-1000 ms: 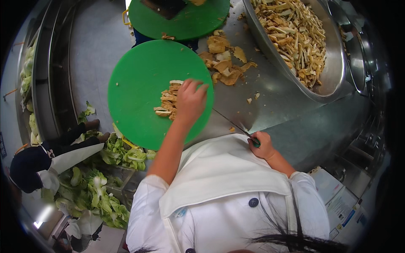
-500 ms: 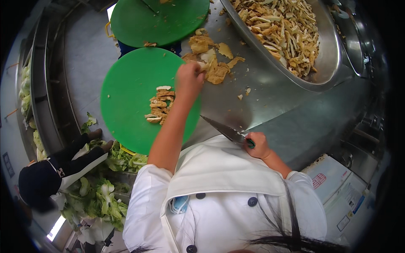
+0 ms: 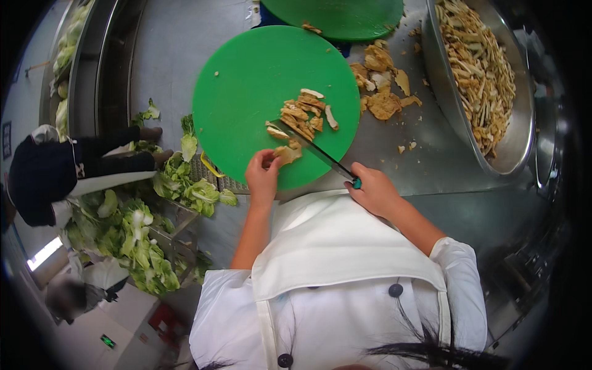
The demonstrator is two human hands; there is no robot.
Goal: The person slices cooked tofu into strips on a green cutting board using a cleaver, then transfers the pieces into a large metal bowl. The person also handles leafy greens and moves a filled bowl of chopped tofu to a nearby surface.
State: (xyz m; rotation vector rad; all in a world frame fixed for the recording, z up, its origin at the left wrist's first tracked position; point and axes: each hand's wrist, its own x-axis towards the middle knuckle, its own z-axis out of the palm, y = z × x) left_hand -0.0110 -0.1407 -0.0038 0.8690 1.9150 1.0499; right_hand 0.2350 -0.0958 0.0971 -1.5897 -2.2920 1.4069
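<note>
On the round green cutting board (image 3: pixel 246 80), my left hand (image 3: pixel 262 177) pinches the near end of a flat golden-brown piece of what looks like fried tofu (image 3: pixel 289 155). A knife (image 3: pixel 327 158) is gripped by its green handle in my right hand (image 3: pixel 374 192). Its blade slants far and left over the board, close beside that piece, between it and a small heap of cut strips (image 3: pixel 302 113). Whether the edge touches the piece I cannot tell. Several larger uncut pieces (image 3: pixel 383 106) lie on the metal table, right of the board.
A big steel basin (image 3: pixel 453 120) heaped with cut strips (image 3: pixel 478 74) stands at the far right. Another green board (image 3: pixel 345 17) lies beyond mine. Leafy cabbage (image 3: pixel 142 246) is piled at the left, where a person in dark clothes (image 3: pixel 43 176) bends over. Crumbs dot the metal table (image 3: pixel 431 179).
My left hand has come back from the uncut pieces to the board's near side, with a flat piece in it. My right hand has brought the knife from the table edge over the board.
</note>
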